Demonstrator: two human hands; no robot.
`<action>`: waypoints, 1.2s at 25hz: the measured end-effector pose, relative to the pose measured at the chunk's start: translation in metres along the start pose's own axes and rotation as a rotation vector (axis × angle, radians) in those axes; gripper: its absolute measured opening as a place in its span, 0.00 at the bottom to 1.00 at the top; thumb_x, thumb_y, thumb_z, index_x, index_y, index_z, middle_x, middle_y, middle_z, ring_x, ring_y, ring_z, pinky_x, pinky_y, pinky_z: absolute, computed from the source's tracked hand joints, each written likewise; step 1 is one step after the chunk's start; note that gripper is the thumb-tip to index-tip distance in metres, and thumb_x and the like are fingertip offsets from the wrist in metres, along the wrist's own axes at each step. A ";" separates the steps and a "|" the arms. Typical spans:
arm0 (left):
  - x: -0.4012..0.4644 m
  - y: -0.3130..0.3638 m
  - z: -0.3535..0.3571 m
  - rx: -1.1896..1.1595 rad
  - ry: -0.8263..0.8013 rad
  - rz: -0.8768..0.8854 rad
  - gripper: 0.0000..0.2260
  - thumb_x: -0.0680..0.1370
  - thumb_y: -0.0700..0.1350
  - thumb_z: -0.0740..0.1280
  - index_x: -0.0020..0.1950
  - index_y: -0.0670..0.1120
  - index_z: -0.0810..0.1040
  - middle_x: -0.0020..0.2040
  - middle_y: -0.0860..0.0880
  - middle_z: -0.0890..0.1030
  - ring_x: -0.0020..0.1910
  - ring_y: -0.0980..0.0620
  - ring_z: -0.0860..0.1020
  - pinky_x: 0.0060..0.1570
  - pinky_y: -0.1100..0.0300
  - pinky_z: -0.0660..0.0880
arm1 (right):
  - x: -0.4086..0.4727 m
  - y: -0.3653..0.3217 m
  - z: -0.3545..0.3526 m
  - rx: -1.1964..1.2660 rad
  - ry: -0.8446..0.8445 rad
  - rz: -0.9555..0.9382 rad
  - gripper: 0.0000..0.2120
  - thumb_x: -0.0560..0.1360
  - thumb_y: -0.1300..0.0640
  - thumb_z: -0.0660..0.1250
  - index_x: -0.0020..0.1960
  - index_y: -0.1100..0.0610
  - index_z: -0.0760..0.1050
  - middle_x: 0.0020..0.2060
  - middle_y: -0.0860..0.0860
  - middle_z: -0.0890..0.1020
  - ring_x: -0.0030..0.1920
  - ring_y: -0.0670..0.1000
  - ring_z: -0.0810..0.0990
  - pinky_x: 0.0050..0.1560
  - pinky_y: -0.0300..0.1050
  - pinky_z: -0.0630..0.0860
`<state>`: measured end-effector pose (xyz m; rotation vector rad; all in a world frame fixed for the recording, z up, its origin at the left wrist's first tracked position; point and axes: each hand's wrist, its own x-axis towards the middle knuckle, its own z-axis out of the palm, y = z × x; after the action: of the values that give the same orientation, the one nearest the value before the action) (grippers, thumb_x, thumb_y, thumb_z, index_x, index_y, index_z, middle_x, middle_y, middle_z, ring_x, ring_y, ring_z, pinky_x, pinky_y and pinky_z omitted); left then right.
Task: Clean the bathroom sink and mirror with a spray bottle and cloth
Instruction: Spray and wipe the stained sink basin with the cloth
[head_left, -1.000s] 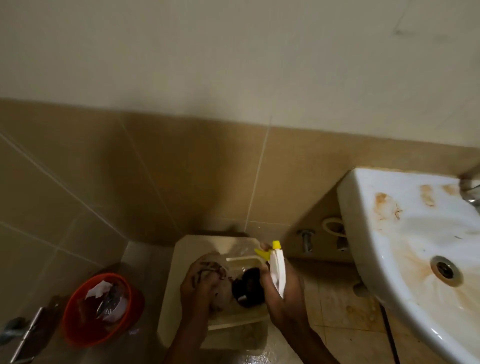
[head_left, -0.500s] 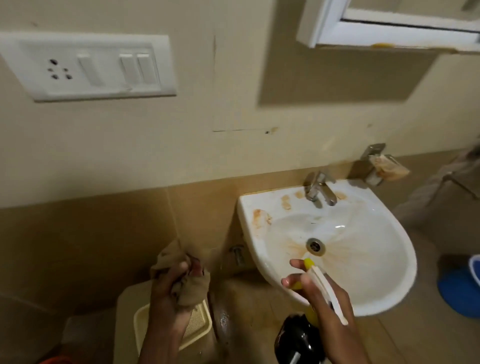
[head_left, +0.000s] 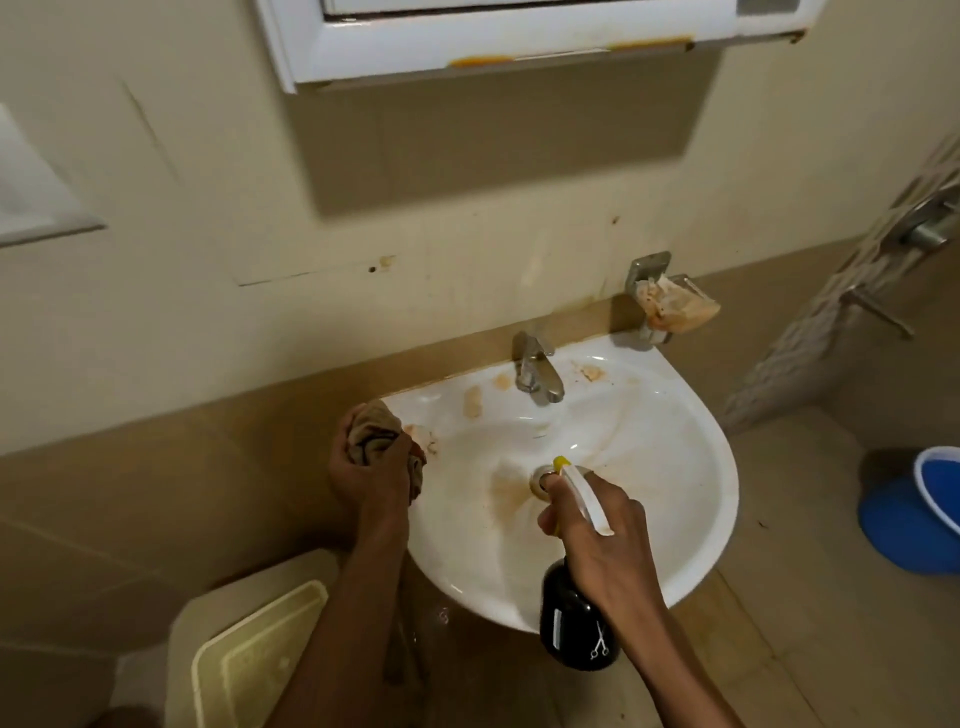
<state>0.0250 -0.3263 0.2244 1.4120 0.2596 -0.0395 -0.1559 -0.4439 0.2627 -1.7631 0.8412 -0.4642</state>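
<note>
A white wall sink (head_left: 675, 457) with brown rust stains hangs in the middle of the view. My left hand (head_left: 369, 473) grips a bunched brown cloth (head_left: 371, 428) at the sink's left rim. My right hand (head_left: 602, 540) holds a black spray bottle (head_left: 576, 623) over the bowl, its white head and yellow nozzle (head_left: 563, 462) pointing toward the drain (head_left: 540, 475). A metal tap (head_left: 535, 369) stands at the back rim. Only the lower white frame of the mirror cabinet (head_left: 467, 41) shows at the top.
A soap holder (head_left: 670, 306) with a stained rag is fixed to the wall right of the tap. A blue bucket (head_left: 924, 514) stands on the floor at right. A cream bin with a lid (head_left: 254, 660) sits below left. A switch plate (head_left: 31, 192) is at left.
The view swung up and right from the bin to the sink. Both hands rose from the bin: the left brought the cloth to the sink's rim, the right carried the bottle over the bowl.
</note>
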 end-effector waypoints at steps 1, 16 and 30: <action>-0.001 -0.005 0.007 0.009 0.035 0.006 0.26 0.71 0.29 0.74 0.67 0.46 0.77 0.61 0.46 0.80 0.55 0.45 0.81 0.51 0.51 0.82 | 0.006 0.003 -0.006 -0.008 -0.020 0.006 0.13 0.85 0.53 0.65 0.47 0.56 0.84 0.34 0.51 0.87 0.40 0.41 0.85 0.41 0.28 0.74; 0.045 -0.037 0.008 0.421 0.086 0.276 0.25 0.62 0.35 0.63 0.55 0.52 0.84 0.55 0.35 0.79 0.49 0.42 0.82 0.50 0.47 0.82 | 0.028 0.025 -0.005 0.016 -0.392 0.056 0.11 0.83 0.58 0.67 0.45 0.57 0.85 0.35 0.52 0.88 0.36 0.43 0.86 0.41 0.34 0.78; 0.083 -0.055 0.025 0.545 0.054 0.130 0.17 0.69 0.29 0.70 0.57 0.40 0.83 0.55 0.39 0.81 0.53 0.42 0.80 0.52 0.54 0.81 | -0.010 0.026 -0.014 -0.109 -0.310 0.106 0.12 0.84 0.55 0.66 0.46 0.56 0.84 0.36 0.51 0.88 0.38 0.44 0.86 0.38 0.36 0.78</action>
<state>0.0991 -0.3489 0.1576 1.9714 0.2089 0.0383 -0.1804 -0.4506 0.2439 -1.8207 0.7448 -0.0715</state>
